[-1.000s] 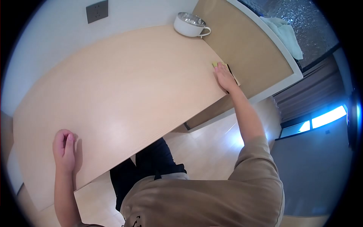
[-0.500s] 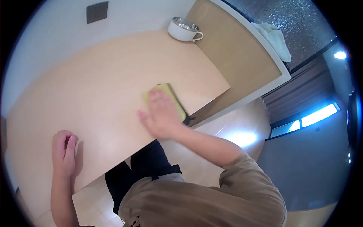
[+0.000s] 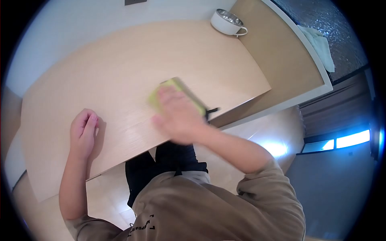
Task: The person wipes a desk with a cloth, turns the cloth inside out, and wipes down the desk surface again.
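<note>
My right hand [image 3: 179, 116] lies flat over a yellow-green pad [image 3: 172, 83] on the light wooden tabletop [image 3: 132, 76]. Its fingers stretch across the pad, and the thumb sticks out to the left. The pad has a dark edge and a black tab at its near right corner; motion blurs both hand and pad, and the palm hides part of the pad. On the left of the tabletop rests my left hand [image 3: 83, 132], curled into a loose fist with the thumb against the fingers. Nothing shows in it.
A white cup [image 3: 227, 23] with a handle and a metal inside stands in the far right corner, against a wooden side panel [image 3: 277, 52]. Beyond the panel hangs a pale cloth [image 3: 319, 46]. The table's front edge runs just before my body.
My right hand and the pad have slid left and away from me across the tabletop. The view has shifted too. My left hand is still a fist on the table.
</note>
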Action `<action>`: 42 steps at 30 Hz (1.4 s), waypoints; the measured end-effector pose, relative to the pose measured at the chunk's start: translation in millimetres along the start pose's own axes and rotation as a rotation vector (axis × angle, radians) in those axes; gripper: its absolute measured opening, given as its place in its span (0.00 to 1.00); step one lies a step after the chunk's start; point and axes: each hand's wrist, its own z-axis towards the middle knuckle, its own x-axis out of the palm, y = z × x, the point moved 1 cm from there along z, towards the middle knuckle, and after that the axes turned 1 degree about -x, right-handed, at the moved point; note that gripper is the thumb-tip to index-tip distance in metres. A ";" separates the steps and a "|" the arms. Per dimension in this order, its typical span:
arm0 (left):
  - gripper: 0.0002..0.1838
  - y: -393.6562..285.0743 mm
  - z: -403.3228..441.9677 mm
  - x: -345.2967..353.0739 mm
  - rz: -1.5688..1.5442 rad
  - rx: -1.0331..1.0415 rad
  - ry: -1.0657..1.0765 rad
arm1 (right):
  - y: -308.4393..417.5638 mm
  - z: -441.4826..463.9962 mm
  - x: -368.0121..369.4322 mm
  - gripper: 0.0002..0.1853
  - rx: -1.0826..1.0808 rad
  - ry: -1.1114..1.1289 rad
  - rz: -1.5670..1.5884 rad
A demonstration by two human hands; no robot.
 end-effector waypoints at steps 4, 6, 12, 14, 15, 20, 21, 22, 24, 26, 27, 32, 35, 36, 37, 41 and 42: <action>0.12 3.3 1.3 0.7 0.031 0.050 -0.009 | -142.1 -20.1 -46.3 0.25 0.240 -0.138 -0.347; 0.13 7.6 3.8 1.5 0.026 0.052 -0.009 | -223.2 -35.4 -50.0 0.25 0.267 -0.206 -0.435; 0.14 -4.0 4.9 3.9 0.027 0.077 -0.011 | -181.8 -18.8 -49.9 0.32 0.390 0.042 -0.557; 0.14 -1.1 5.3 7.1 0.038 0.089 0.012 | -144.2 -21.9 -24.1 0.38 0.248 -0.110 -0.492; 0.14 0.0 4.3 8.7 0.044 0.096 0.025 | -116.9 -18.3 -15.3 0.40 0.242 -0.115 -0.393; 0.14 -5.1 1.7 7.4 0.052 0.089 0.045 | 24.7 -2.3 14.8 0.49 0.005 -0.012 -0.096; 0.14 -5.8 1.1 6.8 0.054 0.096 0.031 | 46.4 2.0 19.1 0.50 -0.028 0.033 -0.033; 0.14 -4.0 0.7 5.7 0.019 0.087 0.020 | 65.4 3.5 26.9 0.50 -0.074 0.022 -0.004; 0.14 2.0 2.0 2.3 -0.050 0.074 -0.006 | 102.4 8.6 39.8 0.50 -0.152 0.053 0.093; 0.14 3.9 3.2 2.0 -0.176 0.032 -0.056 | 120.7 10.0 43.1 0.49 -0.199 0.074 0.182; 0.14 5.3 1.5 -1.0 -0.235 0.008 -0.092 | 128.7 10.0 44.6 0.48 -0.212 0.087 0.227; 0.11 -30.1 -16.8 1.9 0.306 0.341 -0.324 | 94.2 33.6 17.1 0.40 -0.260 0.084 0.808; 0.28 -66.5 -55.2 40.1 0.932 0.469 -0.100 | 18.0 57.3 -12.5 0.35 -0.116 -0.232 1.172; 0.37 -72.1 -65.4 55.5 1.024 0.382 -0.007 | -8.3 69.8 -17.1 0.35 -0.114 -0.234 1.175; 0.40 -68.5 -65.6 64.4 1.105 0.275 -0.001 | -28.2 79.3 -20.0 0.34 -0.114 -0.237 1.177; 0.51 -45.8 -54.9 85.3 1.206 0.023 0.056 | -76.8 98.7 -4.4 0.30 -0.095 -0.309 1.042; 0.51 -47.2 -53.5 89.4 1.198 0.043 0.078 | -77.3 96.9 1.1 0.29 -0.107 -0.323 1.012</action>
